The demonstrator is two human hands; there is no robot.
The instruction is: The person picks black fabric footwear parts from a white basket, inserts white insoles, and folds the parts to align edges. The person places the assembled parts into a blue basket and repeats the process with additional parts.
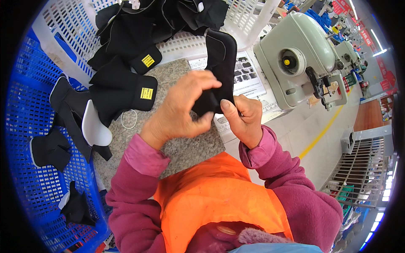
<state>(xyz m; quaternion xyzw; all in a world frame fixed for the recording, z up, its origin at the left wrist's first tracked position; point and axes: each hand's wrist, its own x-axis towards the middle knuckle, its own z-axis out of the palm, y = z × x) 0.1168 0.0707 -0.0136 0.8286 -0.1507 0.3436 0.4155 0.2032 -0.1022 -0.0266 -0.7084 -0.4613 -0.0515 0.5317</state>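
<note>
My right hand (244, 119) pinches the lower end of a black padded fabric piece (226, 55) between thumb and fingers. This piece rises away from me, with its bent, rounded far end above the papers. Beside it, my left hand (181, 105) has its thumb and fingers apart, the fingertips at the fabric's left side; the thumb is slightly blurred. Below both hands lies a speckled grey stone-look board (181, 149). On its left edge rests a black fabric piece with a yellow label (120, 90), and a thin white loop (129, 119) lies next to that.
A white plastic basket (63, 29) heaped with black pieces (130, 33) stands at the far left. Left of me, a blue crate (36, 189) holds more black pieces and a white curved insert (93, 124). A pale green sewing machine (295, 55) stands at the right, beside printed sheets (249, 86).
</note>
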